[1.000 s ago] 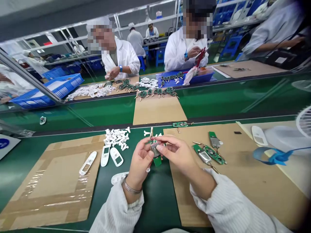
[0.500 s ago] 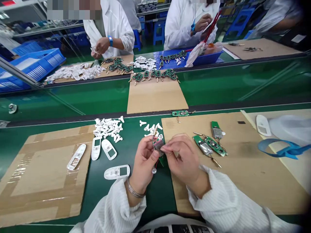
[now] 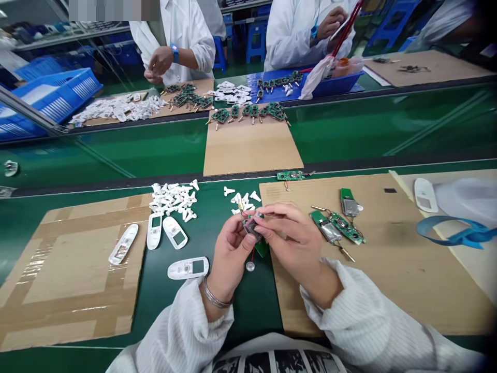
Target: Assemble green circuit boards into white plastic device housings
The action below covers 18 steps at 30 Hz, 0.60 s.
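Between my two hands is a green circuit board (image 3: 261, 248) with a small grey display, partly covered by my fingers. My left hand (image 3: 231, 248) grips its left side, thumb on the display. The fingers of my right hand (image 3: 293, 241) pinch the display's upper right edge. A small round silver part (image 3: 250, 266) dangles from the board on a red wire. A brass-coloured tip sticks up above my left fingers. Beyond my hands lie small white plastic pieces (image 3: 244, 199). To the right, several circuit boards (image 3: 330, 228) with wires and displays rest on cardboard.
White oval housings (image 3: 188, 268) lie left of my hands, near a heap of white pieces (image 3: 173, 199). Taped cardboard (image 3: 73, 280) is at left. A blue strap (image 3: 458, 231) lies at right. Across the raised green ledge (image 3: 155, 150), co-workers in white coats handle parts.
My right fingers have shifted slightly over the display and the board has tilted a little. The hanging round part has swung up and right. The whole view has shifted slightly.
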Tool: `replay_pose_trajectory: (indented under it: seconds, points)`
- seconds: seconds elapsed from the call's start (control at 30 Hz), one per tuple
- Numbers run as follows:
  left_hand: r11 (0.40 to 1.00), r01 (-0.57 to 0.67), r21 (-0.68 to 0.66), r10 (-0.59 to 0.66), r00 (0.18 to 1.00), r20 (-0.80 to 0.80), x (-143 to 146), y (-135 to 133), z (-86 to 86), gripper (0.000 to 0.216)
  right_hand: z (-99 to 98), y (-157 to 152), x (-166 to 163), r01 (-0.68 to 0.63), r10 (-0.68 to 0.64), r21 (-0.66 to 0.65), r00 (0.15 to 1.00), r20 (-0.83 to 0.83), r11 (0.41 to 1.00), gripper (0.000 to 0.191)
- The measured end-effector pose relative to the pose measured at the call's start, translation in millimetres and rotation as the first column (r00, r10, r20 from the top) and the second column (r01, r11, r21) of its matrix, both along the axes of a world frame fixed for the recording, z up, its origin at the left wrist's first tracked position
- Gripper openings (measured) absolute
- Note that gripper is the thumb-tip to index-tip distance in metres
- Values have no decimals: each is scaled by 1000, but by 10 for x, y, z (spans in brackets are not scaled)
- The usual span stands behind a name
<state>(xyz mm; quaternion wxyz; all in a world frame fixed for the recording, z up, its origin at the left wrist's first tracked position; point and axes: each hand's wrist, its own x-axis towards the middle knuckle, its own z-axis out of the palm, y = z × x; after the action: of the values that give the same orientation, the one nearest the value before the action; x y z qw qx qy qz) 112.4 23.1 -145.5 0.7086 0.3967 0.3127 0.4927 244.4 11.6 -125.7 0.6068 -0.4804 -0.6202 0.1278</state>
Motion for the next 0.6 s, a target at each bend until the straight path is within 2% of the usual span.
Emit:
replay_pose_trajectory:
  seconds: [0.1,0.17,0.2,0.23,0.3,0.37,0.4,0.47,0.6]
  points:
    - [992,-40,-119,42,999,15,-8,81,0,30,46,-33,27,103,-116,143,990,82,984,15]
    - [974,-92,-205,98,995,21,-25,157,-1,31,116,-65,58,182,-188,152,982,27,971,12]
    - [966,-125,-226,132,991,14,-33,190,-2,30,154,-83,62,187,-187,112,982,-6,976,12]
    - [960,-161,-230,166,986,2,-36,214,-3,30,186,-105,52,147,-146,48,989,-22,988,12]
    - [953,-222,-205,220,975,-33,-29,230,-7,27,211,-158,-22,-47,49,-107,999,17,993,13]
    - [950,-246,-191,238,969,-64,-11,214,-11,26,176,-221,-150,-213,242,-219,964,112,952,9]
    - [948,-250,-195,241,968,-72,-3,202,-13,26,141,-250,-218,-246,290,-246,943,162,938,7]
    - [943,-259,-209,250,966,-69,6,179,-16,27,57,-288,-330,-239,302,-257,922,242,936,6]
    - [930,-273,-245,278,960,-14,14,140,-21,27,-39,-265,-411,-158,236,-255,921,310,954,7]
